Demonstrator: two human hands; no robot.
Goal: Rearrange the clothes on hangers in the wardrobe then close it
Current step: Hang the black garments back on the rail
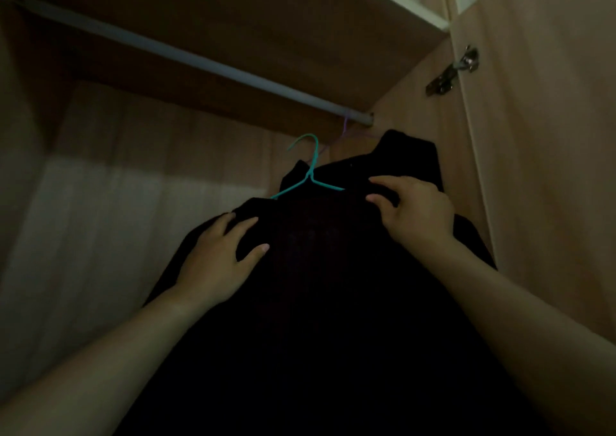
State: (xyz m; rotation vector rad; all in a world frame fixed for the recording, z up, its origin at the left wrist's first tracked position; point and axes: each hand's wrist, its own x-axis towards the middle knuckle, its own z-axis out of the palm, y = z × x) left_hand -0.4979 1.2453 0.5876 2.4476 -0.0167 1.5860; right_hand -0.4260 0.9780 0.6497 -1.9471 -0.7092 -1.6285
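Observation:
A black garment (316, 269) hangs on a teal wire hanger (310, 172) whose hook is off the rail, below the grey wardrobe rail (200, 62). My left hand (220, 258) grips the garment's left shoulder, fingers curled over the cloth. My right hand (413, 208) grips its right shoulder near the hanger's arm. Behind it a second black garment (410, 152) hangs on a purple hanger (346, 128) hooked at the rail's right end.
The wardrobe's right side panel (416, 108) stands close behind the garments. The open door (540, 168) with a metal hinge (453, 72) is at the right. A shelf underside (266, 18) runs above the rail. The back wall (116, 202) at the left is pale.

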